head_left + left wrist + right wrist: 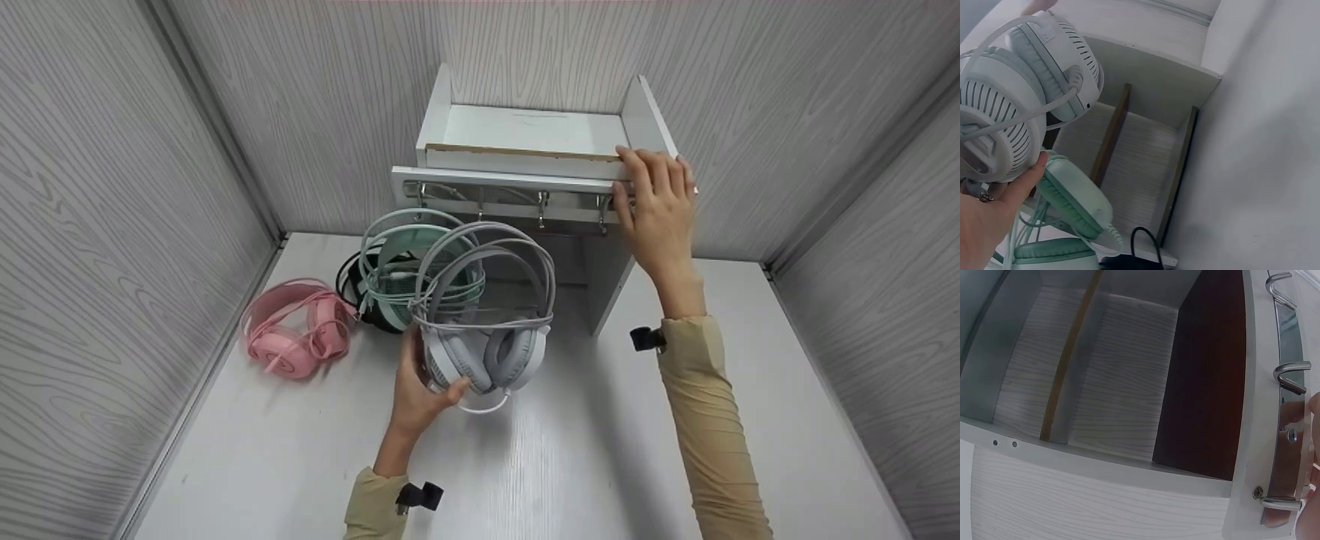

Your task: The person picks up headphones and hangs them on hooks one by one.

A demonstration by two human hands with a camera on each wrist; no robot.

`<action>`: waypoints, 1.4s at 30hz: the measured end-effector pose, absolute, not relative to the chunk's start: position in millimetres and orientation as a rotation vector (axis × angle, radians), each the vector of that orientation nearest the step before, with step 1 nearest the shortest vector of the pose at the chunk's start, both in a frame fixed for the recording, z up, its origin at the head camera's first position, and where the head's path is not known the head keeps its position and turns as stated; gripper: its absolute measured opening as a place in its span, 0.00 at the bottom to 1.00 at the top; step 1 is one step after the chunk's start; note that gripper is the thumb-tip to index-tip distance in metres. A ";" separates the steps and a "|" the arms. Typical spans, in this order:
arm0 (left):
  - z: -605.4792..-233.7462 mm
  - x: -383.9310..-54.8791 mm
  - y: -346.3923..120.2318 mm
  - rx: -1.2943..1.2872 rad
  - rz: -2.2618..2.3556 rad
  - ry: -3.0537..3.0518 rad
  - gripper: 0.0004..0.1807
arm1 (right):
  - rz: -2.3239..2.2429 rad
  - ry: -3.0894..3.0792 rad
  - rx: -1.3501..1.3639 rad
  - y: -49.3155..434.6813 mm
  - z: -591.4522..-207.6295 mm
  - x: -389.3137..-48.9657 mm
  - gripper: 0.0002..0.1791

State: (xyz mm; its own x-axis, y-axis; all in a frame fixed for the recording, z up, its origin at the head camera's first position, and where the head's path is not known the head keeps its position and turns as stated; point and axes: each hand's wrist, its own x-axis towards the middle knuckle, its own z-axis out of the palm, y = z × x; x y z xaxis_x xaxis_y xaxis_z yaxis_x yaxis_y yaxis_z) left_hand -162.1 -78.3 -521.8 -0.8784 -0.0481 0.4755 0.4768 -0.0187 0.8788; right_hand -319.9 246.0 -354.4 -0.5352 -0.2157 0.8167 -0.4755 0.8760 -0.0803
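My left hand (421,390) holds a pair of grey-white headphones (525,352) by an ear cup, with the thumb on the cup's near side. Their cable is wound round the headband, and they stand in front of the hook rack. In the left wrist view the ear cups (999,112) fill the upper left. At the right end of the white wooden rack (517,178), my right hand (661,206) grips the front board, fingers over its top edge and thumb in front. Metal hooks (1292,374) line that board. Mint-green headphones (390,289) are directly behind the grey-white pair, partly covered by it.
Pink headphones (289,337) lie on the white tabletop (300,450) at the left. Black headphones (386,319) show partly behind the mint-green ones. Wood-grain panels (90,225) enclose the table on the left, back and right. The rack has a shelf (536,129) on top.
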 end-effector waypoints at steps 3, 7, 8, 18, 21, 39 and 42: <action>-516.8 -168.6 -79.3 -0.444 -1.968 -1.888 0.61 | 0.365 -2.144 0.495 246.3 -354.6 -319.9 0.23; -513.6 -174.2 -79.2 -0.416 -1.977 -1.909 0.59 | 0.367 -2.147 0.497 246.3 -355.4 -319.7 0.23; -513.4 -175.0 -78.9 -0.412 -1.978 -1.912 0.59 | 0.365 -2.149 0.497 246.3 -355.5 -319.7 0.23; -520.1 -179.3 -76.5 -0.411 -1.946 -1.948 0.61 | 0.362 -2.142 0.498 245.8 -354.9 -320.0 0.24; -523.0 -182.1 -75.3 -0.409 -1.945 -1.962 0.61 | 0.363 -2.137 0.495 245.8 -354.5 -320.1 0.24; -544.8 -197.1 -67.0 -0.330 -1.981 -1.954 0.63 | 0.386 -2.119 0.509 245.1 -356.6 -320.9 0.23; -545.7 -195.6 -64.1 -0.331 -1.979 -1.947 0.63 | 0.387 -2.117 0.506 245.2 -356.7 -320.6 0.23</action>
State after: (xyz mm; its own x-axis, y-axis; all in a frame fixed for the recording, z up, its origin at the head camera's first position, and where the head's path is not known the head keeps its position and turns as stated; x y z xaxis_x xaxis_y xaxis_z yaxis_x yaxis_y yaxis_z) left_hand -195.6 -64.1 -545.7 -0.9138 -0.0796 0.3984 0.3996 0.0005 0.9167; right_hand -320.6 245.2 -356.7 -0.5137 -0.2098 0.8319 -0.4903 0.8675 -0.0840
